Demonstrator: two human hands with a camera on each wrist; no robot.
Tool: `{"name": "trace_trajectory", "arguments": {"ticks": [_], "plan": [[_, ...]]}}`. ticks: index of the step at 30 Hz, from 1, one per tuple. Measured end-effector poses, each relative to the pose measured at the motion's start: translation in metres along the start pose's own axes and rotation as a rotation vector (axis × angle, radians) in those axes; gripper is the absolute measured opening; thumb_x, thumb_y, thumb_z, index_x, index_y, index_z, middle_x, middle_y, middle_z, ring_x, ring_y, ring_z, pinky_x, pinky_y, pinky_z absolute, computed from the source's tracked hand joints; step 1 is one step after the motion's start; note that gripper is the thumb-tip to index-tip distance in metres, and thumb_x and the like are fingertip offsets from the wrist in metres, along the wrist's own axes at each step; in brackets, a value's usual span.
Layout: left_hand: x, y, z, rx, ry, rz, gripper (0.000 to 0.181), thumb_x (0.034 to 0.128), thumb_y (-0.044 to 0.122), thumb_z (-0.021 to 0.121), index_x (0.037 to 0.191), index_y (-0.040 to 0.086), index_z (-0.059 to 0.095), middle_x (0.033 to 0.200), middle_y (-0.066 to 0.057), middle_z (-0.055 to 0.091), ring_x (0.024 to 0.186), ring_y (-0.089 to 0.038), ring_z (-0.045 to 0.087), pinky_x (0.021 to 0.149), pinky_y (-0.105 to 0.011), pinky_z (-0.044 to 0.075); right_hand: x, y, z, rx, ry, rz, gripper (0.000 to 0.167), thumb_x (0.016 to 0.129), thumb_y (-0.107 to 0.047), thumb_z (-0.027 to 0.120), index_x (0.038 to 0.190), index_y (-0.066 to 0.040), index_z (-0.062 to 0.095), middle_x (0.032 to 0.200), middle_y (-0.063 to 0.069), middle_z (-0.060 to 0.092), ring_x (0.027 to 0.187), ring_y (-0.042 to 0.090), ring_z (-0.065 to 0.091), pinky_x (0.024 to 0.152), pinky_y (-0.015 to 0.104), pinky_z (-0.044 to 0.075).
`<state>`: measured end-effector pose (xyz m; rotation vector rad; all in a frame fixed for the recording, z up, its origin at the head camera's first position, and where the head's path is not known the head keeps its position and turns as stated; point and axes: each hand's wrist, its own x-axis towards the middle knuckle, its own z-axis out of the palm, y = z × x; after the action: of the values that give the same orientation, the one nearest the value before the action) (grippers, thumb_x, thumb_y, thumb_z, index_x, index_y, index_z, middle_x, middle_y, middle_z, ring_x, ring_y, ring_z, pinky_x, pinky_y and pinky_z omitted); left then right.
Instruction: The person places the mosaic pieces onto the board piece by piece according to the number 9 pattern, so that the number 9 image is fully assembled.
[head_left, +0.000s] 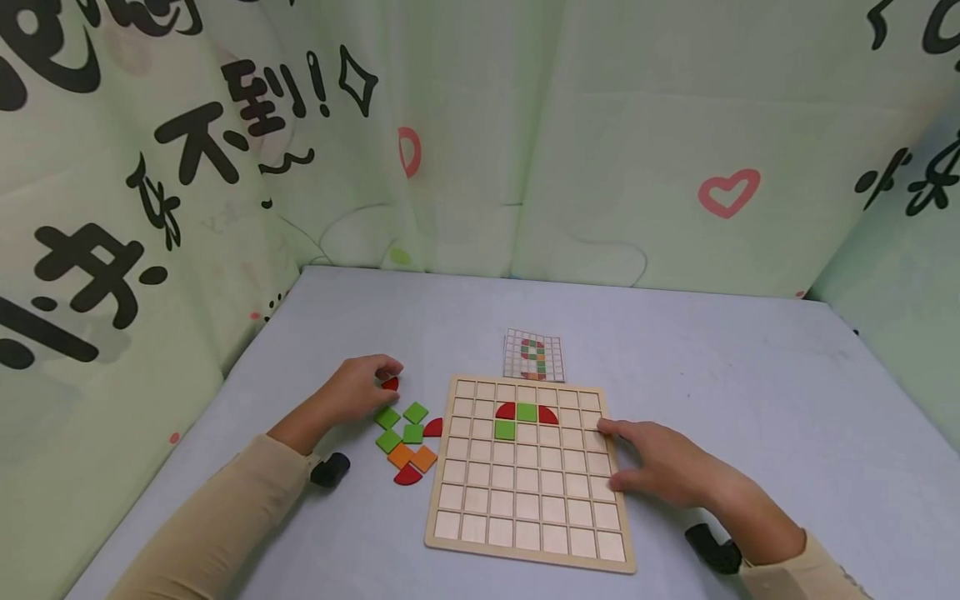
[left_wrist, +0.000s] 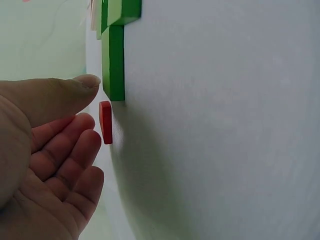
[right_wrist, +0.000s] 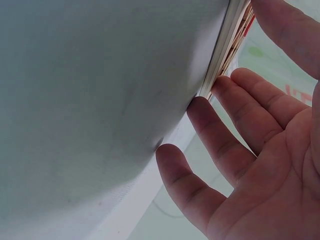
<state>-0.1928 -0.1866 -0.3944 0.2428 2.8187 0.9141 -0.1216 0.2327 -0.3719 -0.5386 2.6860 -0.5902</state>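
My left hand [head_left: 365, 389] hovers by a red quarter-round piece [head_left: 391, 383] at the top of a loose group of pieces. In the left wrist view, the thumb and loosely bent fingers stand around this red piece [left_wrist: 105, 123], with a gap between thumb and piece. Against the right edge of a wooden grid board [head_left: 528, 533], my right hand [head_left: 667, 462] rests its fingertips and thumb, fingers spread. On the board, a green square [head_left: 527, 412] sits between two red quarter-rounds [head_left: 506, 410] [head_left: 548, 414]; another green square [head_left: 505, 430] lies below the left one.
Left of the board lie several green squares [head_left: 413, 433], two orange squares [head_left: 423, 458] and more red pieces [head_left: 408, 475]. Behind the board is a small pattern card [head_left: 551, 358] with a coloured grid. A printed curtain [head_left: 600, 167] surrounds the pale table [head_left: 720, 375].
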Motion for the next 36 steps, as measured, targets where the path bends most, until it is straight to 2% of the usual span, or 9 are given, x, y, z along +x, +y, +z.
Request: {"name": "trace_trajectory", "arguments": {"ticks": [13, 28, 36], "plan": [[-0.0003, 0.0005, 0.0002, 0.025, 0.023, -0.033, 0.034, 0.0889, 0.007, 0.076, 0.120, -0.001, 0.064, 0.115, -0.014, 0.066, 0.106, -0.029, 0.060, 0.095, -0.042, 0.051, -0.0003, -0.0005, 0.0007, 0.018, -0.007, 0.022, 0.077, 0.082, -0.029, 0.082, 0.145, -0.001, 0.050, 0.141, 0.024, 0.052, 0.131, 0.046, 0.045, 0.103, 0.060, 0.038], [0.0006, 0.0011, 0.0018, 0.025, 0.010, -0.029, 0.029, 0.0899, 0.003, 0.073, 0.118, -0.001, 0.065, 0.113, -0.012, 0.066, 0.103, -0.028, 0.060, 0.095, -0.042, 0.051, -0.0009, 0.0009, 0.0003, 0.020, -0.007, 0.015, 0.077, 0.082, -0.031, 0.082, 0.146, -0.001, 0.049, 0.142, 0.024, 0.051, 0.132, 0.046, 0.044, 0.102, 0.060, 0.038], [0.0014, 0.0032, 0.0020, 0.026, -0.017, -0.026, 0.025, 0.0920, -0.002, 0.067, 0.117, 0.002, 0.066, 0.113, -0.011, 0.067, 0.104, -0.027, 0.059, 0.096, -0.042, 0.050, -0.0013, 0.0012, 0.0004, 0.008, 0.000, 0.002, 0.077, 0.083, -0.030, 0.082, 0.145, -0.001, 0.049, 0.142, 0.024, 0.052, 0.131, 0.046, 0.046, 0.102, 0.059, 0.039]]}}
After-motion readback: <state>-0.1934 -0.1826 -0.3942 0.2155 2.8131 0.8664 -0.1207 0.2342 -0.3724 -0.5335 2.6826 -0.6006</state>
